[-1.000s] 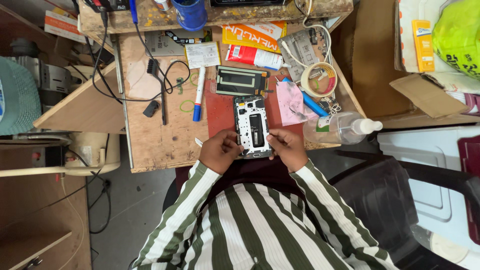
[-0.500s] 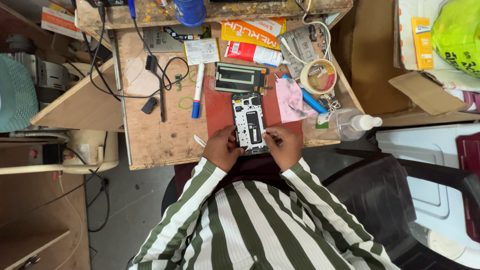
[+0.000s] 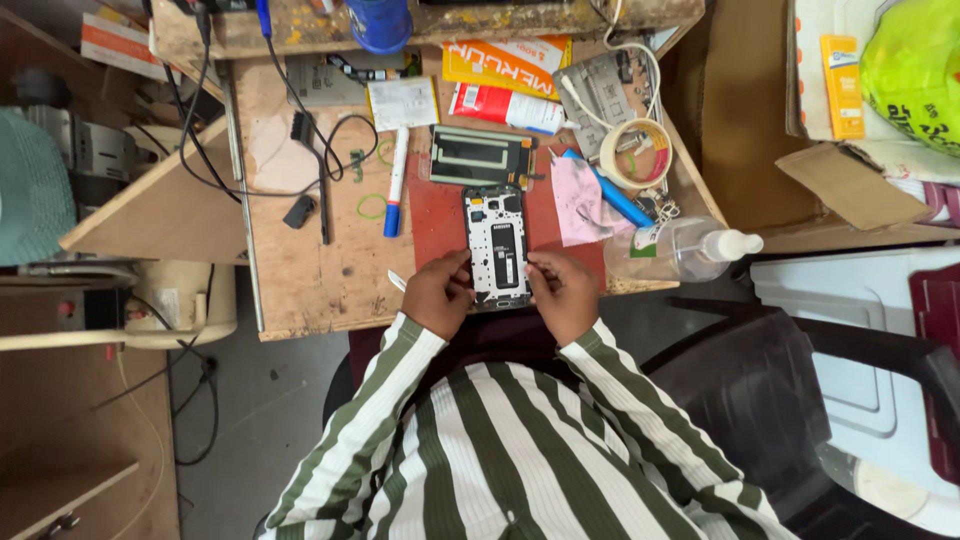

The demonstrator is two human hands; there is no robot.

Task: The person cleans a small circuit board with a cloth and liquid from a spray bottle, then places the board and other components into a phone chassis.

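Note:
An opened phone point(image 3: 497, 246) lies back-up on a red mat point(image 3: 438, 216) at the near edge of a wooden workbench point(image 3: 310, 270), its white inner frame and black battery showing. My left hand point(image 3: 438, 293) grips its lower left edge, thumb on the frame. My right hand point(image 3: 562, 290) holds the lower right edge, fingers pinched at the side. Behind the phone lies a removed black panel point(image 3: 484, 158). I wear green-and-white striped sleeves.
On the bench: a blue-capped marker point(image 3: 395, 184), pink cloth point(image 3: 577, 201), tape roll point(image 3: 634, 153), clear spray bottle point(image 3: 684, 250), black cables point(image 3: 310, 170), a red tube point(image 3: 506, 106), an orange box point(image 3: 505, 64). A dark chair point(image 3: 760, 400) stands right, cardboard boxes beyond.
The view has shifted slightly; both hands stay on the phone's lower end, with the right fingers moving a little up its right edge.

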